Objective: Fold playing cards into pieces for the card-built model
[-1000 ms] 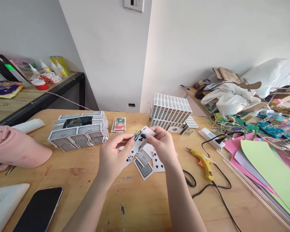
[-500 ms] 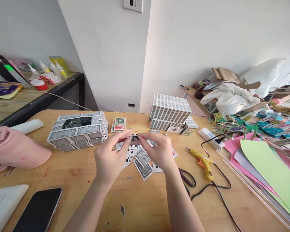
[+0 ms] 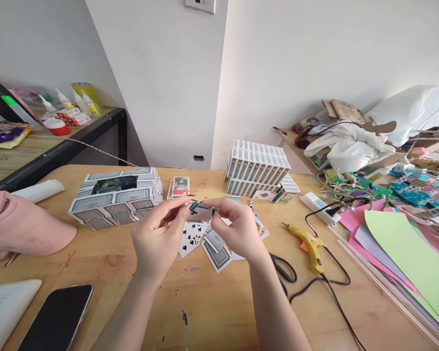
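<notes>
Above the middle of the table, my left hand (image 3: pixel 161 234) pinches a playing card (image 3: pixel 202 214) by its left side, thumb and forefinger closed on it. At the card's right side, the bent fingers of my right hand (image 3: pixel 236 226) grip it between thumb and forefinger. The card is seen nearly edge-on, and the fingers cover part of it. Beneath both hands lie loose playing cards (image 3: pixel 190 239), some face up with spades, others showing a grey patterned back (image 3: pixel 219 257).
A card-covered box (image 3: pixel 106 209) with an open top stands left of a red-and-green card pack (image 3: pixel 181 186). Stacked card packs (image 3: pixel 258 165) rise at the back. A yellow glue gun (image 3: pixel 307 243), black scissor handles (image 3: pixel 285 268) and cables lie right. A phone (image 3: pixel 56 319) lies front left.
My hands have drawn a little apart, the left one moving leftward. More of the card between them now shows.
</notes>
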The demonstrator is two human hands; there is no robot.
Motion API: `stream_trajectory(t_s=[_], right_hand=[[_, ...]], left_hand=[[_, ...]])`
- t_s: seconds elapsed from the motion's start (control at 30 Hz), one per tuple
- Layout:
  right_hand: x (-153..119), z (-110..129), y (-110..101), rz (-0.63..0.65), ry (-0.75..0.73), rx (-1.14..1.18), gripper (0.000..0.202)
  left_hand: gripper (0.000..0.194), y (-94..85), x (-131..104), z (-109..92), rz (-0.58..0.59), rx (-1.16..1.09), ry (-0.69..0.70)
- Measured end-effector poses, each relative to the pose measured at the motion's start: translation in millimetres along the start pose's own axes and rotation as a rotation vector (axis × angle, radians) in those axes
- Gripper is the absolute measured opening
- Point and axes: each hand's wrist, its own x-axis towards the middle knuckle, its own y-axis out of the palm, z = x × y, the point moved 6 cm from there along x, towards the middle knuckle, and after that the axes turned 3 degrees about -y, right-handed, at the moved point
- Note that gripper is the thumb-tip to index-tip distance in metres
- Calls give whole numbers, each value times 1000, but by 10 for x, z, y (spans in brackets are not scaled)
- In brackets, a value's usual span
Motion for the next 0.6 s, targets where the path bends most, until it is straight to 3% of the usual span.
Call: stream_trajectory(t_s=[0.07, 0.2, 0.37, 0.6], right_hand=[[10, -20, -14, 13, -3, -12, 25], [18, -10, -109, -105, -91, -192, 19], [14, 5, -154, -133, -204, -264, 27], [-7, -2, -247, -201, -238, -321, 31]], left_hand=[[15, 22, 26, -22, 49, 76, 66], [13, 124, 29, -79, 165, 205, 229], [11, 203, -32, -109, 198, 236, 230], [20, 245, -85, -139, 181, 242, 202]])
